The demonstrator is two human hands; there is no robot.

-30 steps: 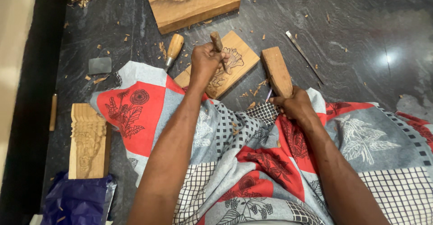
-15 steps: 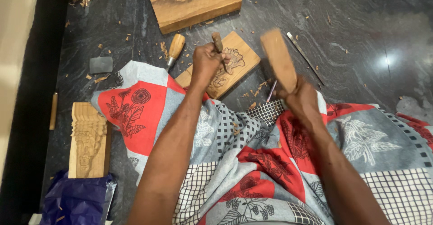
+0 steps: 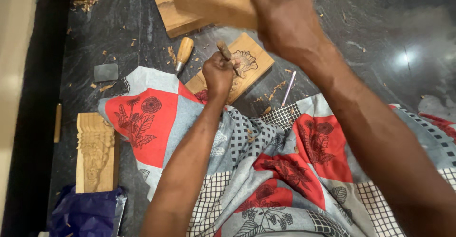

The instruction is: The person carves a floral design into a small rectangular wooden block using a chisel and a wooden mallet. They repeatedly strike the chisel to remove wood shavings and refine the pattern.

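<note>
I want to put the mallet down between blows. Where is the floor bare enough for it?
The widest bare patch is dark floor at upper right, beyond the thin metal tool. A narrower strip lies between the grey stone and the plain wooden block, strewn with chips. It is crowded around the carved panel, the spare chisel and the left hand.

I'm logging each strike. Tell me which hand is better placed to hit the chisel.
Right. The right hand holds the wooden mallet raised above the chisel, while the left hand grips that chisel against the carved panel.
</note>
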